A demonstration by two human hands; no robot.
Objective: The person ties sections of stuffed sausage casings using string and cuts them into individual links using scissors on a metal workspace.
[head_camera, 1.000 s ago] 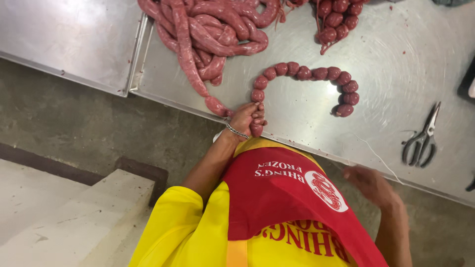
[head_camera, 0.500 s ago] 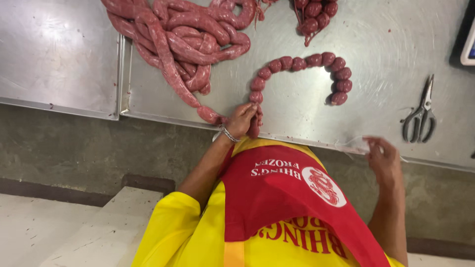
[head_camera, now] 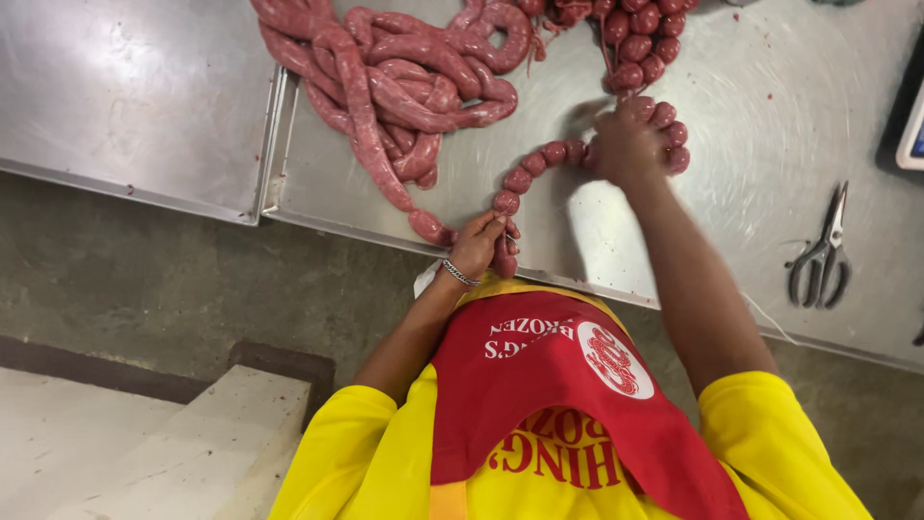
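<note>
My left hand (head_camera: 474, 247), with a metal bracelet at the wrist, pinches a raw sausage rope at the near edge of the steel table (head_camera: 770, 116). From that pinch a chain of small round links (head_camera: 525, 175) curves away to my right hand (head_camera: 626, 144). That hand is closed over the far bend of the chain, hiding several links. On the other side of the pinch, the long untied sausage (head_camera: 371, 144) runs back to a coiled pile (head_camera: 423, 67).
A bunch of tied round links (head_camera: 640, 43) lies at the table's far side. Scissors (head_camera: 820, 252) rest on the right. A second steel table (head_camera: 125, 96) adjoins on the left. Concrete floor and a pale step (head_camera: 183, 453) lie below.
My right hand has left the table's near right edge and reached forward onto the linked chain. My left hand has kept its pinch on the sausage.
</note>
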